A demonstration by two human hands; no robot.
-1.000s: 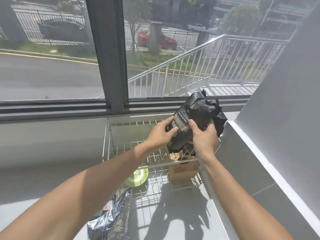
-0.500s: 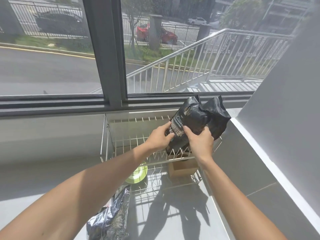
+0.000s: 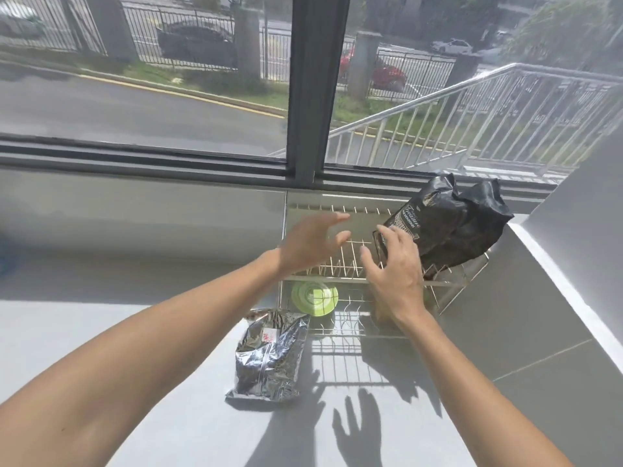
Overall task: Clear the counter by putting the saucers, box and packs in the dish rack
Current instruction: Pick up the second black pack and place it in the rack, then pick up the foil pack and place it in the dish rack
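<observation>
Just beyond the right hand (image 3: 396,274), the black pack (image 3: 448,227) leans in the dish rack (image 3: 337,283), propped on the upper tier's right end. Both hands are spread open, gripping nothing; the left hand (image 3: 312,242) hovers over the prongs. Below the left wrist, the silver pack (image 3: 269,355) lies on the counter (image 3: 135,332), beside the green saucer (image 3: 314,297) on the lower tier. Best move, I'd say: check the black pack won't topple, then take the silver one.

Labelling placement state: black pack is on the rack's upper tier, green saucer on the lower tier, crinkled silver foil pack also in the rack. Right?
Not quite. The head view shows the crinkled silver foil pack lying on the grey counter beside the wire dish rack, not in it. The rest holds.
</observation>
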